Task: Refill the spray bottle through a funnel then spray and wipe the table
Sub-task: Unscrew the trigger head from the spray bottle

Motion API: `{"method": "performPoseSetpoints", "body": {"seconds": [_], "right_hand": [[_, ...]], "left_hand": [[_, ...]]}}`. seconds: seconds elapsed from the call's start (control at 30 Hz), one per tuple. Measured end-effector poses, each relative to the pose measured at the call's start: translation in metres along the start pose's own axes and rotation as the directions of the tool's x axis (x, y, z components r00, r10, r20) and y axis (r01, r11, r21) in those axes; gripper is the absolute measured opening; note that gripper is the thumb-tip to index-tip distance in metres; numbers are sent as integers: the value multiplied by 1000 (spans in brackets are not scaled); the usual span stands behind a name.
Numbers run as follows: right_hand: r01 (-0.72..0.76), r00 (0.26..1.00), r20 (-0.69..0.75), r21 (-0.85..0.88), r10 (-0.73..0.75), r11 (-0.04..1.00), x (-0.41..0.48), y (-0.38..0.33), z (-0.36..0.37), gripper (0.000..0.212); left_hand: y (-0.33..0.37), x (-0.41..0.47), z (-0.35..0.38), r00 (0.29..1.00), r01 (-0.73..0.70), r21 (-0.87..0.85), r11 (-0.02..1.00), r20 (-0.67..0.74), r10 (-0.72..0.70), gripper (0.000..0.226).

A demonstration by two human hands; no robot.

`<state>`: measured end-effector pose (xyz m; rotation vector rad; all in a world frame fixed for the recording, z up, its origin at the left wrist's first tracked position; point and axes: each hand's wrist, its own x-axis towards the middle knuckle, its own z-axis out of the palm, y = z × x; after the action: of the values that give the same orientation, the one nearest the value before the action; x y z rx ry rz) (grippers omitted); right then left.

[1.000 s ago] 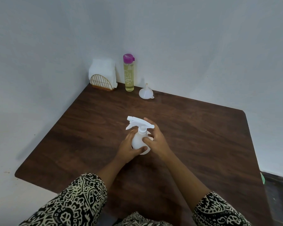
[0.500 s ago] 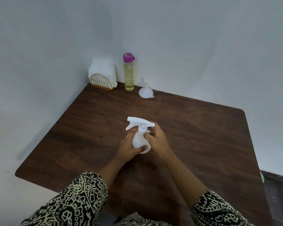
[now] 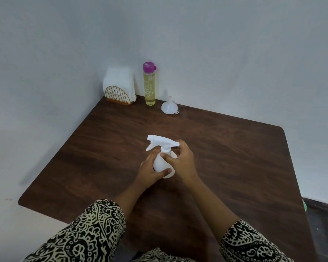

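1. Both hands are on the white spray bottle (image 3: pixel 162 165), upright near the middle of the tabletop (image 3: pixel 235 157): the left hand (image 3: pixel 150 172) wraps its round body, the right hand (image 3: pixel 180 160) pinches the collar under the trigger head, likely to unscrew it.
2. Small and plastic, the bottle probably weighs little and may slip; bracing the body and turning the collar suits it. Its contents cannot be told.
3. At the far edge stand a purple-capped refill bottle (image 3: pixel 150 86) nearly full of pale yellow liquid, an upturned funnel (image 3: pixel 169 106) beside it, and napkins in a holder (image 3: pixel 119 87) at the corner.
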<state>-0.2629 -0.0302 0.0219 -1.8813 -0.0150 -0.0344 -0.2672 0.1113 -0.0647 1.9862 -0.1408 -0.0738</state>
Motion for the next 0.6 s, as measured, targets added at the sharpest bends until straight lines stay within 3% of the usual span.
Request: {"method": "performPoseSetpoints", "body": {"seconds": [0.2,0.4,0.5,0.6], "right_hand": [[-19,986,165,71,8,997,-4,9,-3,65],[-17,1000,-18,-58,16,998,2,1,4,43],[-59,998,10,-65,60,996,3,-1,2,42],[-61,990,126,15,59,998,0,8,-3,40]], "left_hand": [[-1,-2,0,1000,20,-5,1000,-17,-20,75],[2,-2,0,1000,26,20,999,-12,-26,68],[0,-1,1,1000,22,3,1000,-7,-22,76],[0,-1,1,1000,29,3,1000,-11,-29,78]]}}
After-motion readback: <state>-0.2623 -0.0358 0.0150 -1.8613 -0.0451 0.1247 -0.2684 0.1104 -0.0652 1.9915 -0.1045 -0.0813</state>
